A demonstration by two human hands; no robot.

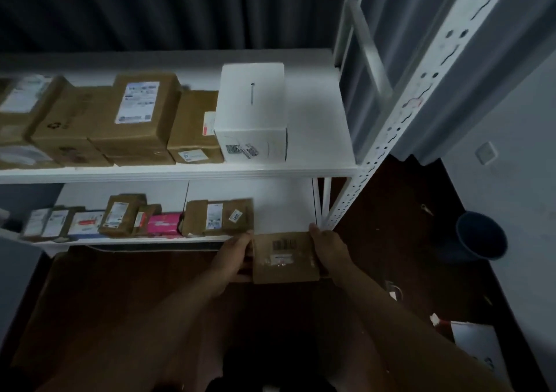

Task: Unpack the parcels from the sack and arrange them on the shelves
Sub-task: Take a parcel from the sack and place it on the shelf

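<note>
1. The small cardboard parcel (284, 256) is held between both hands just in front of the front edge of the lower shelf (279, 211), near that shelf's right end; its labelled face, with a barcode, points up toward the camera.

2. The left hand (233, 254) grasps the parcel's left edge with fingers curled under and round it; the right hand (326, 248) grasps the right edge, thumb on top and reaching toward the shelf; neither hand is free.

3. The relation the next move turns on, as I judge it: the bare patch of the lower shelf lies straight ahead of the parcel, between the brown labelled parcel (219, 217) on its left and the white slotted upright (346, 199) on its right; the parcel's long axis runs left to right, parallel to the shelf's front edge, so a plain push forward should seat it without turning.

4. The right hand is the nearer to the upright, and its knuckles look likely to brush that post; the left hand is nearer the brown labelled parcel, almost touching its front corner.

5. The upper shelf (319, 121) carries a white box (252, 109) and several brown cartons (138, 115); it also has bare board at its right end, but it sits well above the hands.

6. The sack is not in view; a dark bucket (481, 236) stands on the floor to the right.
</note>
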